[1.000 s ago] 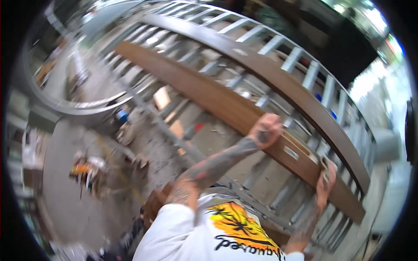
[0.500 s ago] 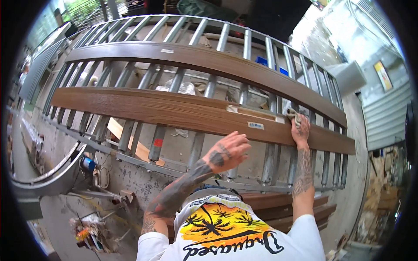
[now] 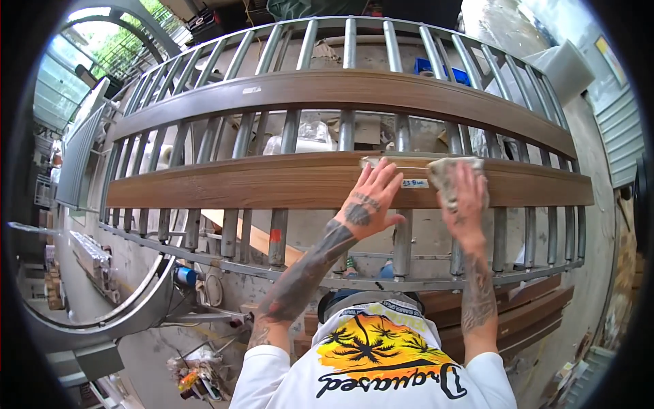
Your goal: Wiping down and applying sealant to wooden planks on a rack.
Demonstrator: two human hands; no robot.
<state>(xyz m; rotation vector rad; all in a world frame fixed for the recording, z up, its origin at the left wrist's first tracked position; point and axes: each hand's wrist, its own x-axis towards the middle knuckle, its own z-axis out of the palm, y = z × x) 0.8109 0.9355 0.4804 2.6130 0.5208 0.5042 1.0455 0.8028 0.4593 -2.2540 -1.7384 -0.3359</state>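
Note:
A brown wood-grain board (image 3: 245, 178) lies across a metal roller rack in front of me. My left hand (image 3: 370, 196) rests on the board's near face with its fingers spread, holding nothing. A pale rag (image 3: 444, 176) is under my right hand (image 3: 466, 198), which presses it on the board beside a small white label (image 3: 414, 183). Between the hands, a long recess (image 3: 402, 165) runs along the board's far edge, partly hidden by my left fingertips and the rag. Motion slightly blurs the right hand.
A second brown board (image 3: 340, 91) lies farther back on the rollers (image 3: 291, 133). More brown boards (image 3: 524, 310) are stacked low at my right. A curved metal frame (image 3: 129, 300) stands at the left, and a blue bin (image 3: 443, 70) sits beyond the far board.
My left hand has moved up and forward onto the board, its fingers spreading. The right hand has brought the rag left along the board and flattened it. The view has shifted too.

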